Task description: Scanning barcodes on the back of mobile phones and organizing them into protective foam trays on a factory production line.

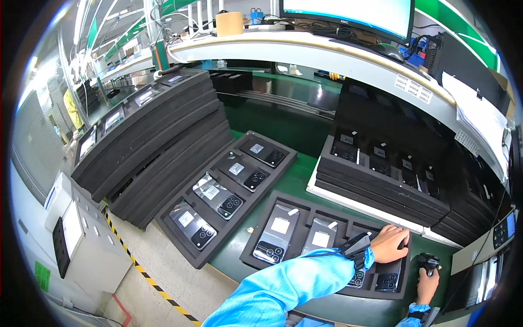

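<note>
A dark foam tray [250, 240] lies on the green bench in front of me, with smartphones in its slots, camera lenses toward me. My left hand [389, 243] reaches over the tray's right end, fingers bent down and close together. It covers the upper part of the rightmost smartphone [387, 281]; what the fingertips grip is hidden. Just right of the tray, my right hand [427, 288] is wrapped round the handle of a black barcode scanner [429, 262]. Two more smartphones, the left one [277, 233] and its neighbour [319, 235], carry white labels.
Another foam tray of smartphones [180, 231] sits to the left, beside a tall foam tray stack [158, 141]. More stacked trays [376, 191] stand at the back right. A shelf [327, 52] with a monitor [348, 16] crosses above. A grey device [490, 240] borders the right.
</note>
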### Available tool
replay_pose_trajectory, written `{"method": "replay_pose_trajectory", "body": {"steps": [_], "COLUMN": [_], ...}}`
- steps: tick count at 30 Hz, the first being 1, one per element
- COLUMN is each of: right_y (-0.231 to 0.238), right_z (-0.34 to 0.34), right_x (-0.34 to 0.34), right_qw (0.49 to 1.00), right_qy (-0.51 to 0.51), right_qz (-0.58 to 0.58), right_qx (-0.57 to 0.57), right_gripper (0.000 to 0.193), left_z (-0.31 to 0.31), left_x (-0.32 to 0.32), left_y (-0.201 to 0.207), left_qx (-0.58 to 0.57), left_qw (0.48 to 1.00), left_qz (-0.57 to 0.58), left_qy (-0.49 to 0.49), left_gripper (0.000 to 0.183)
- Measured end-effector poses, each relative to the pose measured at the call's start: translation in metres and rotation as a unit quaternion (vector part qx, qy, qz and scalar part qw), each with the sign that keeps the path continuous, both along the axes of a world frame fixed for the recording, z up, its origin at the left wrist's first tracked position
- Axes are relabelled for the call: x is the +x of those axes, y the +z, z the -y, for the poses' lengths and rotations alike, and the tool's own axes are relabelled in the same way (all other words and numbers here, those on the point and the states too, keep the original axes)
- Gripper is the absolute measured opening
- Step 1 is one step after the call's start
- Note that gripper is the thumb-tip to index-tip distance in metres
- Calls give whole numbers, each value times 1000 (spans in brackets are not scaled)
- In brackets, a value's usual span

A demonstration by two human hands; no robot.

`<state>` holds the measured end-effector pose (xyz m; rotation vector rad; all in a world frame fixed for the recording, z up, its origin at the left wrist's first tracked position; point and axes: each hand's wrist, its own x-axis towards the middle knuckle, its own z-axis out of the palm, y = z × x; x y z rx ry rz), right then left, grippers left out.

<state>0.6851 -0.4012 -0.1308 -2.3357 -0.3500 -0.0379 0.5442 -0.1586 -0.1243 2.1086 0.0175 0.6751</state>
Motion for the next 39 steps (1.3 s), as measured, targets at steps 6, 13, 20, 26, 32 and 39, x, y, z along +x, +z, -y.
{"method": "replay_pose_trajectory", "body": {"steps": [6, 13, 20, 26, 32, 39], "right_y": [-5, -14, -34, -12, 38, 1], "right_z": [4, 10, 23, 9, -3, 0], "right_x": [5, 15, 37, 18, -35, -4], "right_qw": [1000, 999, 999, 998, 987, 999], "right_qy": [0, 10, 2, 32, 43, 40], "right_qz": [15, 34, 6, 39, 94, 36], "right_qx": [5, -27, -35, -37, -123, 2], "right_gripper": [31, 34, 48, 38, 43, 49], "left_z": [1, 2, 2, 2, 0, -3], "left_x": [2, 3, 3, 5, 4, 9], "left_y": [-1, -6, -3, -6, -3, -11], "left_qx": [-16, -35, -35, -46, -36, -19], "left_qw": [1000, 999, 999, 999, 999, 995], "left_qz": [-2, 21, 23, 17, 5, 89], "left_qy": [16, 21, 23, 19, 6, 43], "left_gripper": [29, 29, 29, 28, 28, 29]}}
